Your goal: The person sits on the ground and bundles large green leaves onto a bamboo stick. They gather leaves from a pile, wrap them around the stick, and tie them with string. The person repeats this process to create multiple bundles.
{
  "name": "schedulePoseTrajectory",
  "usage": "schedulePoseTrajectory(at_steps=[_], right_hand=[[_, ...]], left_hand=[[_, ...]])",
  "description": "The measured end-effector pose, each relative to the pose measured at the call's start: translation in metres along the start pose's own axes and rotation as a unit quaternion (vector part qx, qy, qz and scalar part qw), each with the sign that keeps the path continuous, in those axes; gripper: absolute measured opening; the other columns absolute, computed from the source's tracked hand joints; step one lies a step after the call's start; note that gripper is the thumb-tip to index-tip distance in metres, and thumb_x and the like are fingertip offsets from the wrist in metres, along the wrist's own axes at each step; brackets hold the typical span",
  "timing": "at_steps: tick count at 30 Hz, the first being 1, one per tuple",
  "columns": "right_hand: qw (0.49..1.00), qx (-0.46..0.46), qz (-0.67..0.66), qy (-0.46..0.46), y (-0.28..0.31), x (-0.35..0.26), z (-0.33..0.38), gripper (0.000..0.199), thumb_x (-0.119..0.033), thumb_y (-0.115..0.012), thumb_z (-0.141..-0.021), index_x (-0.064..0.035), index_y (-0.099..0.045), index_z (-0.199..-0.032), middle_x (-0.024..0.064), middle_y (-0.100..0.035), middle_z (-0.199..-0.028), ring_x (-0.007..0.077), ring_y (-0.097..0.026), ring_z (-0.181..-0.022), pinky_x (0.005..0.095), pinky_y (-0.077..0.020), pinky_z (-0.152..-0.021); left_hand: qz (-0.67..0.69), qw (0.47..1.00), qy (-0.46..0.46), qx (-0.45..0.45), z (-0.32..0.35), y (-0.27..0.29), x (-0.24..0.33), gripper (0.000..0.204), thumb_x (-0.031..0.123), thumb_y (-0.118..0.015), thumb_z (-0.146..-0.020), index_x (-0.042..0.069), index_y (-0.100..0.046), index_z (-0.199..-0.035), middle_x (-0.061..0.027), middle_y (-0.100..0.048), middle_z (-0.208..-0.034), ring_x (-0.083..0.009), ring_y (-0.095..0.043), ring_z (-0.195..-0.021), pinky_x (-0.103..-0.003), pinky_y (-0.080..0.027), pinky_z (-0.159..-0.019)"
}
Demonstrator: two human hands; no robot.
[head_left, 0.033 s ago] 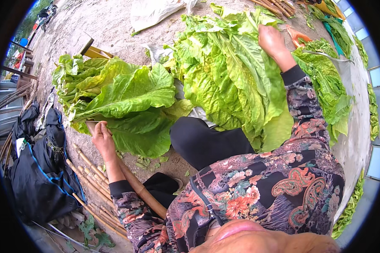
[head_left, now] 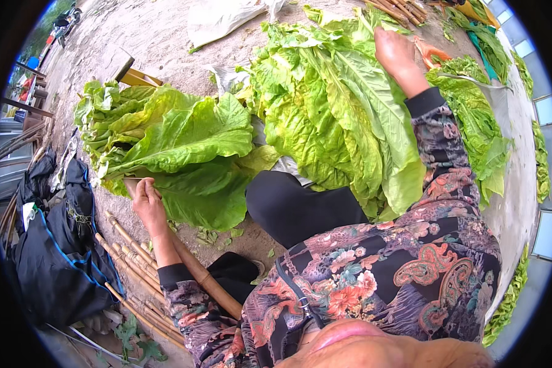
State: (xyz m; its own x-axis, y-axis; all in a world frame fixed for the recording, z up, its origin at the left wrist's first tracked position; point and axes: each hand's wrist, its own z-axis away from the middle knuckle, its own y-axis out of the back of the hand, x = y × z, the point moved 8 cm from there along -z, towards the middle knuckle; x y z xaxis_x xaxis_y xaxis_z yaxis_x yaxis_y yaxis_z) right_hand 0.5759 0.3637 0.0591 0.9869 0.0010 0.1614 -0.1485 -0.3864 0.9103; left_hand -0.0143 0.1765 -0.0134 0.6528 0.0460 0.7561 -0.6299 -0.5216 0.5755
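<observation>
Nothing is visibly changing between the two pictures: both hands and both heaps are lying just as they were, so the work on the leaves is holding in one place rather than moving on.

The left hand [head_left: 146, 199] is curling its fingers closed around the stem ends of the left pile of leaves [head_left: 184, 138], just above a bamboo pole [head_left: 202, 279]. The right hand [head_left: 394, 52] is reaching out onto the far top of the right pile of leaves [head_left: 331, 110]. Its fingers are sinking among the leaves, so it is not clear whether they are gripping.

A crumpled white sack [head_left: 221, 18] is lying beyond the heaps, and black bags [head_left: 55, 245] with a blue edge are sitting at the person's left. No label is showing on either.
</observation>
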Motion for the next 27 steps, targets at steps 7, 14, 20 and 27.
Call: schedulePoseTrajectory(at_steps=[7,14,20,27], right_hand=[[0.981,-0.074,-0.115,-0.137,-0.155,0.019,-0.055,0.023,-0.02,-0.046,-0.089,-0.0007,-0.059,-0.093,0.0131,-0.063,-0.08,0.027,-0.062,-0.072,0.0415,-0.0502,-0.069],[0.991,-0.07,-0.056,-0.104,-0.215,-0.028,-0.004,0.023,-0.019,-0.061,-0.077,-0.007,-0.064,-0.097,0.0135,-0.058,-0.106,0.0317,-0.056,-0.099,0.0456,-0.0459,-0.084],[0.966,0.084,-0.227,-0.085,-0.139,0.016,-0.001,0.041,-0.019,-0.066,-0.073,-0.0026,-0.056,-0.11,0.0135,-0.062,-0.101,0.0332,-0.059,-0.095,0.0424,-0.046,-0.083],[0.905,-0.052,-0.397,0.145,0.001,-0.131,0.02,0.038,-0.02,-0.053,-0.081,-0.0046,-0.052,-0.116,0.0203,-0.062,-0.104,0.0386,-0.058,-0.094,0.042,-0.0466,-0.082]], left_hand=[[-0.045,0.999,-0.01,-0.001,-0.004,-0.006,0.005,0.015,0.013,-0.053,-0.094,0.004,-0.065,-0.092,0.0005,-0.05,-0.056,-0.0053,-0.045,-0.05,-0.023,-0.034,-0.046],[-0.011,1.0,0.014,-0.005,-0.003,-0.004,0.007,0.016,0.014,-0.053,-0.095,0.003,-0.064,-0.091,0.001,-0.049,-0.056,-0.0047,-0.044,-0.051,-0.022,-0.034,-0.047],[-0.011,0.999,0.028,-0.011,-0.003,-0.001,-0.003,0.016,0.012,-0.052,-0.094,0.002,-0.063,-0.09,0.0005,-0.05,-0.058,-0.0047,-0.044,-0.051,-0.022,-0.034,-0.047],[0.095,0.995,0.0,-0.03,0.015,0.015,-0.026,0.034,0.021,-0.063,-0.088,-0.002,-0.057,-0.112,0.0018,-0.053,-0.07,-0.0051,-0.048,-0.06,-0.021,-0.038,-0.053]])
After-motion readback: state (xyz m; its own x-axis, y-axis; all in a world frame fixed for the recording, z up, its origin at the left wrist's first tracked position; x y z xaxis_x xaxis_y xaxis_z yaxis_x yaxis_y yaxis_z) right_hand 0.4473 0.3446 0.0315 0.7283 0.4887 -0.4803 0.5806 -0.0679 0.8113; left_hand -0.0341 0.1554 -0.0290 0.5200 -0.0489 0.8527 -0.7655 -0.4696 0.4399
